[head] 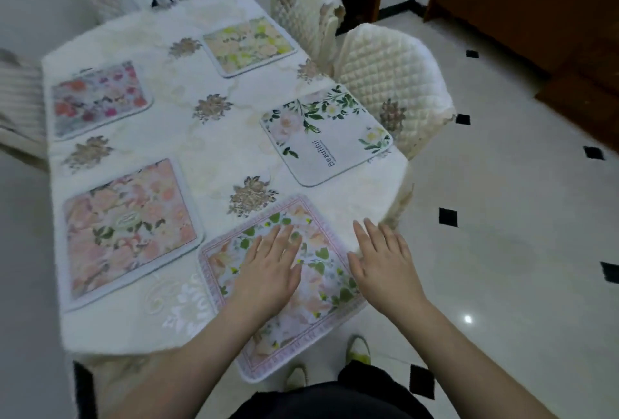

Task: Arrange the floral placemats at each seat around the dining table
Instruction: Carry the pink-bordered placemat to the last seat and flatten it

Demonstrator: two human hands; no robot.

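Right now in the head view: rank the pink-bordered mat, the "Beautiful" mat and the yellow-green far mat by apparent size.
1. Pink-bordered mat, partly under the left hand
2. "Beautiful" mat
3. Yellow-green mat

The order tracks nearness to the camera; true sizes may match.

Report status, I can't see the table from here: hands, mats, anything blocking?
Left hand flat on nearest placemat, right hand open at its edge. Mat overhangs table corner. Five mats down. No obstruction.

It was a home dining room: a clothed table [214, 137], quilted chairs [385, 76] (cream covers), tiled floor [502, 234]
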